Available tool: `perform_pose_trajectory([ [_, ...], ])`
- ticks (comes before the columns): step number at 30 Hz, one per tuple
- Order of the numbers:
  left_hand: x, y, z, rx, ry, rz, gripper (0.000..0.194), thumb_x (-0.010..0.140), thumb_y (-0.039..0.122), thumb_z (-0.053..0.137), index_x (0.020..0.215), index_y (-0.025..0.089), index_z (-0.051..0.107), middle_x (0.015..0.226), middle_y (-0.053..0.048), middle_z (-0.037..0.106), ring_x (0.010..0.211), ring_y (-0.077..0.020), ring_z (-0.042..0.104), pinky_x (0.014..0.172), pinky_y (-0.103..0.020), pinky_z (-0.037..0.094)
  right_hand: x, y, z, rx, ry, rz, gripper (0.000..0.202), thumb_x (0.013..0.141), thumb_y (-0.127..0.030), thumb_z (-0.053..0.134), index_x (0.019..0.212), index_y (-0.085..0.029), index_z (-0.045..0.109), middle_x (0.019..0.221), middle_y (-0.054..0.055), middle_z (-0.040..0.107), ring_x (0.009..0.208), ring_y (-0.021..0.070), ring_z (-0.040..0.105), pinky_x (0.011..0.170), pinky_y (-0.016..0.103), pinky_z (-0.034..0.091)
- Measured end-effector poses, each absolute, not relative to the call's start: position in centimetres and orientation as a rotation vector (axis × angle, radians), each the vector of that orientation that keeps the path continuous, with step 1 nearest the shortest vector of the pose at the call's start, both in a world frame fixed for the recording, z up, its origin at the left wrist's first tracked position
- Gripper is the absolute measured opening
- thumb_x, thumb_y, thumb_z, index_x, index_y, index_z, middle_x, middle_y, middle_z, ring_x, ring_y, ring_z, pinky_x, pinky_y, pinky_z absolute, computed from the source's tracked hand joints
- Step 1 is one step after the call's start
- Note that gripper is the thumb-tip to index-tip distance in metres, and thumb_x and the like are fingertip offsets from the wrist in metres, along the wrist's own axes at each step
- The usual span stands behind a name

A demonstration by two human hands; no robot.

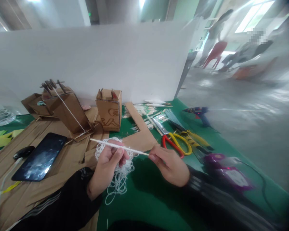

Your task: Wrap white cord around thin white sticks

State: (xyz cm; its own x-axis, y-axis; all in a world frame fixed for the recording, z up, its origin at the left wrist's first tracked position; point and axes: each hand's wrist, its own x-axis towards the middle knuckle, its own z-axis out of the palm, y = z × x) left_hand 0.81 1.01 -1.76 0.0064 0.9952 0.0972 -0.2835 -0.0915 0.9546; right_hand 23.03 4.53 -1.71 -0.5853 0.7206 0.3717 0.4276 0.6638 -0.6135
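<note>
Both hands pinch one thin white stick above the green table (146,199).

The left hand (108,165) closes its fingers around the stick (119,147) near mid-length, and the right hand (170,163) nips its near end between fingertips. The stick's long axis runs almost level, tilted slightly, its free tip pointing away to the left past the left hand. A tangle of white string (119,179) lies under and beside the left hand, partly hidden by it. Just beyond the right hand lie red-handled scissors (170,141); further right, things blur. A phone (39,157) rests left of the left hand on cardboard.
</note>
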Motion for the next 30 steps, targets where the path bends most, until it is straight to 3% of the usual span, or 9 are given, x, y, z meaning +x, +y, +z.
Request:
perform_pose_trajectory([
  [5, 0.84, 1.03, -1.76, 1.058, 0.944, 1.399, 0.02, 0.085, 0.035, 0.062, 0.094, 0.02, 0.052, 0.066, 0.001, 0.063, 0.054, -0.01, 0.05, 0.048, -0.021, 0.036, 22.92, 4.48, -1.8, -0.998, -2.187, 0.607, 0.01, 0.094, -0.028, 0.047, 0.094, -0.02, 0.052, 0.078, 0.004, 0.058, 0.063, 0.0148, 0.054, 0.057, 0.027, 0.044],
  [10, 0.79, 1.11, -1.87, 1.091, 0.918, 1.386, 0.019, 0.087, 0.035, 0.06, 0.094, 0.02, 0.052, 0.067, 0.0, 0.063, 0.054, -0.0099, 0.05, 0.049, -0.021, 0.037, 22.92, 4.52, -1.88, -0.892, -2.223, 0.582, 0.016, 0.096, -0.024, 0.041, 0.083, -0.02, 0.051, 0.075, 0.004, 0.059, 0.065, 0.0149, 0.054, 0.059, 0.027, 0.043],
  [16, 0.66, 1.04, -2.0, 1.11, 0.908, 1.377, 0.015, 0.09, 0.032, 0.057, 0.097, 0.02, 0.051, 0.069, 0.0, 0.063, 0.055, -0.0095, 0.05, 0.05, -0.021, 0.038, 22.88, 4.46, -2.02, -1.0, -2.203, 0.598, 0.01, 0.094, -0.028, 0.047, 0.092, -0.019, 0.051, 0.076, 0.004, 0.059, 0.061, 0.0148, 0.053, 0.056, 0.027, 0.043],
  [21, 0.62, 0.97, -1.95, 1.103, 0.913, 1.357, 0.017, 0.089, 0.033, 0.058, 0.098, 0.02, 0.052, 0.07, 0.0, 0.063, 0.055, -0.0095, 0.05, 0.051, -0.021, 0.038, 22.86, 4.42, -1.68, -0.883, -2.285, 0.609, 0.021, 0.096, -0.024, 0.04, 0.08, -0.02, 0.053, 0.072, 0.003, 0.059, 0.062, 0.0147, 0.053, 0.058, 0.026, 0.043],
  [26, 0.63, 1.02, -2.08, 1.092, 0.916, 1.363, 0.017, 0.088, 0.033, 0.058, 0.097, 0.02, 0.052, 0.07, 0.0, 0.063, 0.055, -0.0096, 0.05, 0.051, -0.021, 0.038, 22.78, 4.28, -1.83, -0.986, -2.187, 0.591, 0.011, 0.093, -0.028, 0.047, 0.095, -0.019, 0.053, 0.076, 0.004, 0.059, 0.063, 0.0155, 0.054, 0.058, 0.027, 0.044],
  [30, 0.69, 1.0, -2.14, 1.107, 0.923, 1.362, 0.018, 0.088, 0.033, 0.058, 0.098, 0.02, 0.052, 0.07, 0.0, 0.064, 0.055, -0.0099, 0.051, 0.051, -0.022, 0.039, 22.81, 4.29, -1.9, -0.941, -2.223, 0.598, 0.014, 0.094, -0.024, 0.045, 0.084, -0.02, 0.053, 0.074, 0.004, 0.059, 0.063, 0.0149, 0.054, 0.058, 0.026, 0.043],
])
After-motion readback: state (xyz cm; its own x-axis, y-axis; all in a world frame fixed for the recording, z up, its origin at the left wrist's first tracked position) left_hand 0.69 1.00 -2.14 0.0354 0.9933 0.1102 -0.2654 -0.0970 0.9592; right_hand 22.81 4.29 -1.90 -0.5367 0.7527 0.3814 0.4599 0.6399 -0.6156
